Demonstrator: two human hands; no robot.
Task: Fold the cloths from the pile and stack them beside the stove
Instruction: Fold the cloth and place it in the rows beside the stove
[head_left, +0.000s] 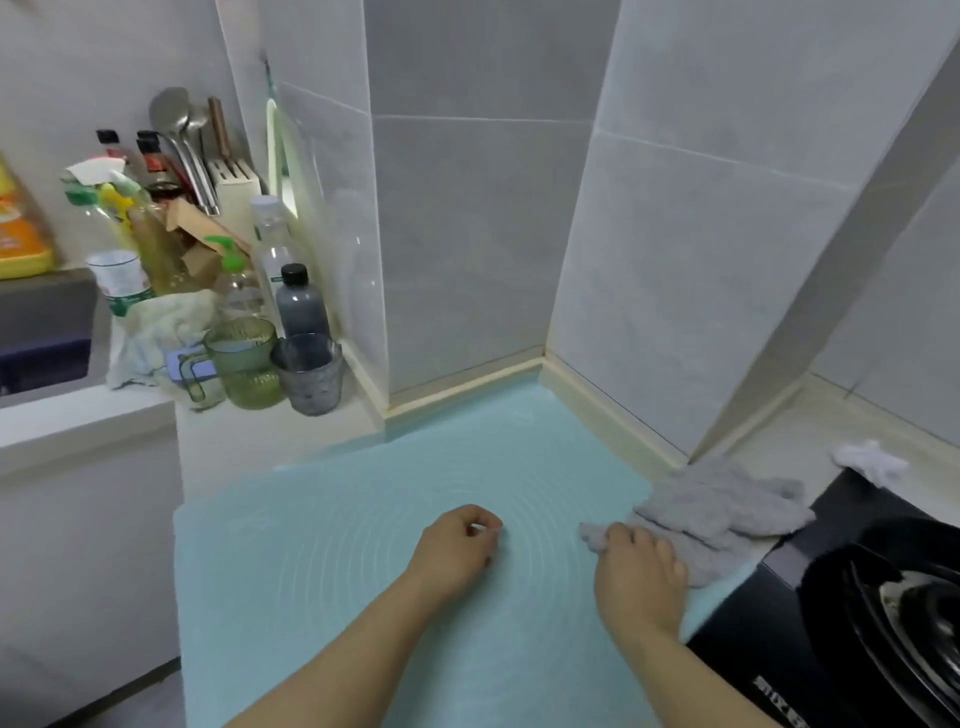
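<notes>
A crumpled grey cloth (722, 506) lies at the right edge of the pale blue mat (363, 545), next to the black stove (857, 613). My right hand (641, 577) lies over the cloth's near left corner, fingers curled on the fabric. Over the middle of the mat my left hand (457, 545) hovers or rests with its fingers loosely curled, holding nothing. A small white cloth (870, 460) sits behind the stove, against the wall. Another pale crumpled cloth (156, 332) lies at the left among the bottles.
Bottles, a knife block with utensils, a green measuring cup (244, 358) and a grey cup (309, 371) crowd the left back corner. Tiled walls close in behind the mat. A black pan (904, 608) sits on the stove at right.
</notes>
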